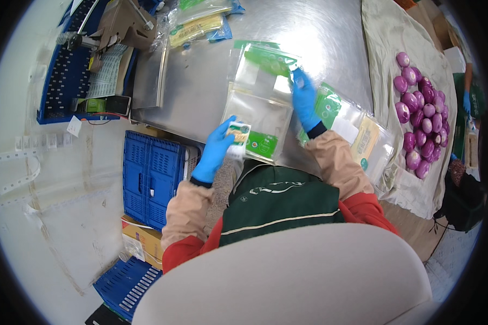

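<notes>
My left hand [213, 153], in a blue glove, is closed on a small stack of printed labels [238, 133], white with green and yellow. The labels lie over the left edge of a clear plastic bag [257, 115] with a green printed panel at its near end. Beyond it, another clear bag [255, 73] with a green band lies partly overlapped. My right hand [304, 97], also blue-gloved, has its fingers closed at that bag's right edge; the exact fingertip hold is hard to see. More green-printed clear bags [330, 108] sit beside my right forearm.
Red onions [420, 119] lie on a pale cloth [387, 70] at right. Packed bags [200, 27] rest on the metal table [320, 32]'s far side. Blue crates [152, 181] and a cardboard box [146, 238] stand at left. Another person's gloved hand [466, 102] shows far right.
</notes>
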### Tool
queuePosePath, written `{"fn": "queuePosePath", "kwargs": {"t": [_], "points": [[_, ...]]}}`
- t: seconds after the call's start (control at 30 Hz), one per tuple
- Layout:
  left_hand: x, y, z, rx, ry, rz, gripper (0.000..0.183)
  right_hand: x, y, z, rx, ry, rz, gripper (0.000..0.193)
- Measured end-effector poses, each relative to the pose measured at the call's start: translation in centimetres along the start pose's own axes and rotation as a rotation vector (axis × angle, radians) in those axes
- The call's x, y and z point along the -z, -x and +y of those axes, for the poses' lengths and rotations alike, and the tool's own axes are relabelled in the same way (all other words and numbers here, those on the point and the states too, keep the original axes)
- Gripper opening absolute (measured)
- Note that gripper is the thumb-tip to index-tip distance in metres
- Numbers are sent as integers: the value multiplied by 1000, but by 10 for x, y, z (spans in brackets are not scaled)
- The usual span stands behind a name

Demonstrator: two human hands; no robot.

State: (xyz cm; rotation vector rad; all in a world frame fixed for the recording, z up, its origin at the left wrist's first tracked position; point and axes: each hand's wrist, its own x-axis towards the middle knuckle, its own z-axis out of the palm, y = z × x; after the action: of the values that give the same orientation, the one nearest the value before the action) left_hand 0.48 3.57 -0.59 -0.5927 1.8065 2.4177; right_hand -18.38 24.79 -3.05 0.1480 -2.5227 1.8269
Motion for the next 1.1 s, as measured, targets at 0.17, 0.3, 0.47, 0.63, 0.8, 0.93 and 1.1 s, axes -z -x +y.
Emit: {"fn": "queuePosePath", "kwargs": {"t": [0.17, 0.3, 0.47, 0.63, 0.8, 0.93, 1.1], "points": [[-33, -85, -45, 23, -235, 222, 18, -14, 15, -30, 281, -66, -152, 27], [-41, -104, -61, -109, -584, 350, 41, -41, 58, 33, 334, 312, -460, 36], [3, -2, 17, 305, -344, -376, 48, -24, 60, -13, 154, 298, -729, 44], [42, 64, 35, 199, -113, -151, 35, -5, 66, -12, 526, 468, -935, 53], [61, 64, 6, 167, 41, 125, 38, -9, 65, 12, 447, 391, -948, 26], [59, 49, -2, 210, -6, 30, 39, -5, 67, 3, 496, 416, -938, 23], [27, 32, 0, 110, 70, -27, 44, -8, 62, 18, 474, 335, -874, 17]]}}
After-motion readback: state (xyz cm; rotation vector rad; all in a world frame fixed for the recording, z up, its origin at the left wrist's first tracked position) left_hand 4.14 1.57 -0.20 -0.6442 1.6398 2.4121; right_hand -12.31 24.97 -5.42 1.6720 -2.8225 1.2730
